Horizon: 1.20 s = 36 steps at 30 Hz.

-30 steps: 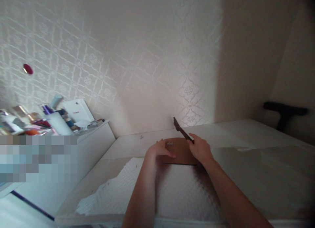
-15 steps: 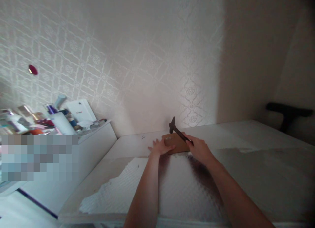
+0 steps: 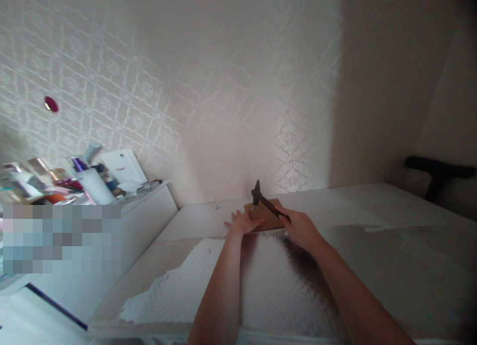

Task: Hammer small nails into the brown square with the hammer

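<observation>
We see the right hand (image 3: 300,229) clenched on a small hammer (image 3: 265,202), its head just left over the wooden board (image 3: 265,214); the nearer left hand (image 3: 242,222) rests flat, ungripping, on the board's left edge.

Single head-worn view, forward and down over the table (image 3: 372,206).

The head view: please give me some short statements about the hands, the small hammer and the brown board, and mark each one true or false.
1. The right hand grips the small hammer by its handle. True.
2. The left hand hangs in the air, away from the brown board. False: it rests at the board's left edge.
3. The board lies on the white table. True.
4. The hammer head is over the cluttered shelf. False: it is over the board.
</observation>
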### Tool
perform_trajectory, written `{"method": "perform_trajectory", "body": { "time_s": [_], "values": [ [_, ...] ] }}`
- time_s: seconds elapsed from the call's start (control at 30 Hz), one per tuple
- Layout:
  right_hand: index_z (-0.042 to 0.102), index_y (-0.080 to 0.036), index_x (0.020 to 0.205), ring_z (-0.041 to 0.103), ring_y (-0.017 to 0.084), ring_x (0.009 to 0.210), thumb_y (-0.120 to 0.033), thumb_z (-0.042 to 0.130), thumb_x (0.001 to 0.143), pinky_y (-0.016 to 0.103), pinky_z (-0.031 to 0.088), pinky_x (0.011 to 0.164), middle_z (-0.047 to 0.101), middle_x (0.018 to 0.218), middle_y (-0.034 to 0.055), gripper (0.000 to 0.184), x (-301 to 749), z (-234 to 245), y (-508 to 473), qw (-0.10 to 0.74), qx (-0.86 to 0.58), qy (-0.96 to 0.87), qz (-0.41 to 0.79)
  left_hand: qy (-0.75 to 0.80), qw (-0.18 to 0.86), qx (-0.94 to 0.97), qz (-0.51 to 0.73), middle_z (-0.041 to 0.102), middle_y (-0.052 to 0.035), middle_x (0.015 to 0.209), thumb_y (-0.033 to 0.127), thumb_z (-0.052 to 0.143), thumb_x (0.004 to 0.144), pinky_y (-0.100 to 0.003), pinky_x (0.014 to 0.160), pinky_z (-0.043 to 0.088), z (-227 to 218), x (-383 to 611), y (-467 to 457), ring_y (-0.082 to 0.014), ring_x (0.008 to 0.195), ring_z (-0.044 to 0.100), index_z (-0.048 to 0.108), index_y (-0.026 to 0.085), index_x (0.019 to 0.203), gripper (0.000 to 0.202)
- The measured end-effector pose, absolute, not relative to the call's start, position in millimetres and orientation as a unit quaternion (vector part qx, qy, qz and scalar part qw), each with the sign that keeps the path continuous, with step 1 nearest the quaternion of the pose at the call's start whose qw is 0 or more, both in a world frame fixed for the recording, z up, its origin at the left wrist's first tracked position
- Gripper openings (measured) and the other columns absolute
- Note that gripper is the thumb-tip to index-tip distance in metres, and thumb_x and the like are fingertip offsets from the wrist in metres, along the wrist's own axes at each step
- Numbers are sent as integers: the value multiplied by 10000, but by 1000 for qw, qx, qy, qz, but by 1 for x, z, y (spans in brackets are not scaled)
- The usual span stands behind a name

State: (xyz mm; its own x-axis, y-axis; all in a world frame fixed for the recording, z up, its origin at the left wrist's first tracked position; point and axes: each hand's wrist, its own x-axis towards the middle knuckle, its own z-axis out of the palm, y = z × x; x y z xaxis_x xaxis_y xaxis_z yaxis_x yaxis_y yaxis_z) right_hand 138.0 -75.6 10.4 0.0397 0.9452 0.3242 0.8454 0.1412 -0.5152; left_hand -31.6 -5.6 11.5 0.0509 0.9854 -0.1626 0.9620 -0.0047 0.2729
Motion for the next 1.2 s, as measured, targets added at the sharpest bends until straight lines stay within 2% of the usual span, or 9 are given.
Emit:
{"method": "perform_trajectory", "body": {
  "time_s": [0.23, 0.57, 0.77, 0.93, 1.0, 1.1, 1.2],
  "values": [
    [557, -196, 1238, 615, 210, 995, -182, 426, 863, 290, 453, 850, 653, 1104, 82, 397, 141, 10, -75, 329, -634, -694, 93, 685, 155, 711, 38, 163, -166, 1483, 771, 454, 640, -689, 957, 106, 10, -32, -5, -424, 1335, 93, 261, 292, 1391, 911],
    [553, -191, 1239, 597, 200, 1031, -182, 406, 869, 290, 444, 871, 638, 1135, 76, 399, 143, 9, -73, 343, -632, -687, 103, 687, 156, 708, 38, 165, -167, 1482, 765, 472, 632, -689, 960, 112, 10, -32, -4, -430, 1332, 103, 254, 287, 1395, 927],
    [552, -175, 1241, 601, 211, 1020, -188, 396, 872, 298, 443, 869, 635, 1140, 87, 402, 143, 11, -74, 331, -636, -689, 105, 682, 152, 713, 57, 211, -156, 1471, 746, 508, 629, -707, 945, 121, 12, -33, -5, -440, 1327, 109, 300, 295, 1375, 896],
    [543, -208, 1252, 599, 218, 1024, -188, 404, 868, 300, 443, 867, 650, 1114, 70, 409, 142, 12, -75, 335, -644, -683, 87, 641, 120, 752, 95, 133, -108, 1500, 647, 595, 642, -663, 1003, 52, 6, -30, 1, -383, 1354, 31, 191, 277, 1412, 944],
    [535, -217, 1260, 599, 224, 1022, -188, 407, 867, 306, 445, 863, 654, 1106, 72, 414, 142, 12, -75, 329, -646, -684, 84, 614, 126, 771, 112, 193, -103, 1487, 613, 596, 671, -634, 1026, 63, 2, -28, 3, -358, 1356, 84, 176, 264, 1414, 922],
    [532, -236, 1262, 608, 222, 1005, -183, 409, 866, 302, 447, 852, 663, 1087, 66, 419, 142, 10, -76, 320, -650, -686, 73, 590, 151, 779, 148, 300, -106, 1446, 583, 607, 685, -611, 1039, 96, -1, -27, 4, -341, 1322, 237, 193, 259, 1402, 890],
    [535, -231, 1259, 618, 221, 979, -185, 396, 870, 298, 456, 830, 667, 1077, 62, 415, 142, 9, -75, 316, -649, -689, 65, 587, 158, 775, 170, 290, -105, 1450, 586, 624, 667, -620, 1036, 83, -2, -26, 4, -336, 1306, 276, 232, 263, 1385, 880]
  ]
}}
